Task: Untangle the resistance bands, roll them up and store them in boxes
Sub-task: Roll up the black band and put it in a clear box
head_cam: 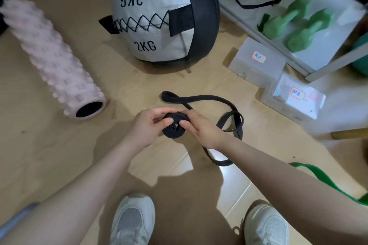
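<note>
Pinching the black resistance band's coil [175, 125] between them, left hand [148, 127] and right hand [201, 130] face its loose tail [232, 123], trailing rightward across the floor [59, 145], nearer the right hand.

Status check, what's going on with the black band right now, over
Left hand and right hand both gripping the black band, partly rolled. Loose tail loops on floor. Two boxes shut, green band waiting. Nothing in the way.

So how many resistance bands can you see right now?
2: black resistance band, partly rolled between both hands; green resistance band on the floor at right. Others may be hidden.
</note>
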